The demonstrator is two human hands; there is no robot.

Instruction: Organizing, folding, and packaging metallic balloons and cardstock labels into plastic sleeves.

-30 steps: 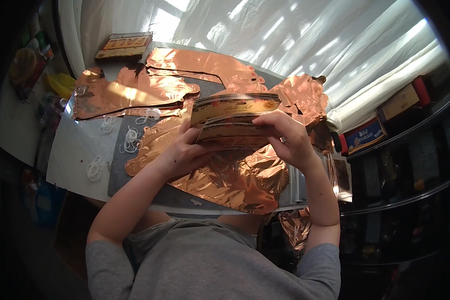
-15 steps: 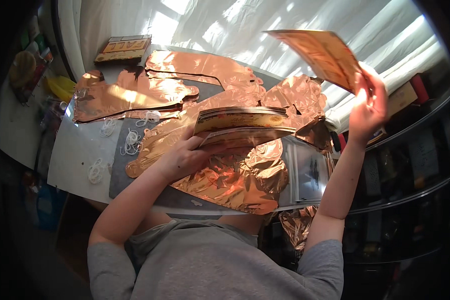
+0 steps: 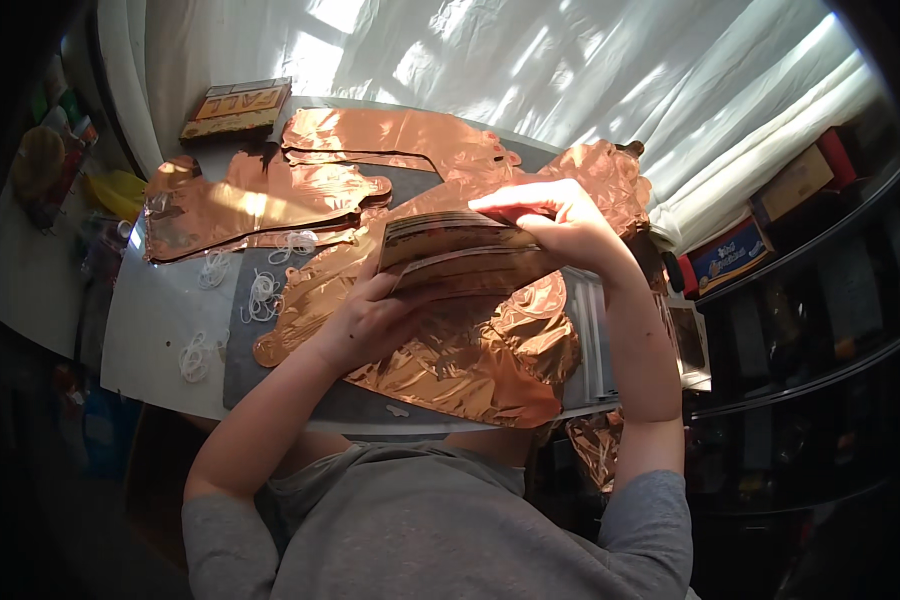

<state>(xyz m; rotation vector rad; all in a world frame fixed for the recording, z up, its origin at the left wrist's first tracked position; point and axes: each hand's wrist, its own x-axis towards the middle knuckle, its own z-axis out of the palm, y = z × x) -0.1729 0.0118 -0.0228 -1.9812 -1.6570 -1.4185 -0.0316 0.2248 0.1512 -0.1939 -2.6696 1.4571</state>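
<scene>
My left hand is closed around the left end of a stack of printed cards, tilted so the edges fan slightly apart. At the stack's right end is my right hand, its fingers over the far edge and its thumb side against the cards. Several flat copper-coloured foil balloons lie beneath and behind the stack. My hands and the cards hide part of them.
Coils of white string lie at the table's left. A thick stack of printed cards sits at the back left. White curtains hang behind. Clear plastic sleeves lie at the right, near a dark shelf unit with boxes.
My right hand has come down and left from its raised place at the right, bringing its card to the stack. My left hand keeps its hold, nearly in place.
</scene>
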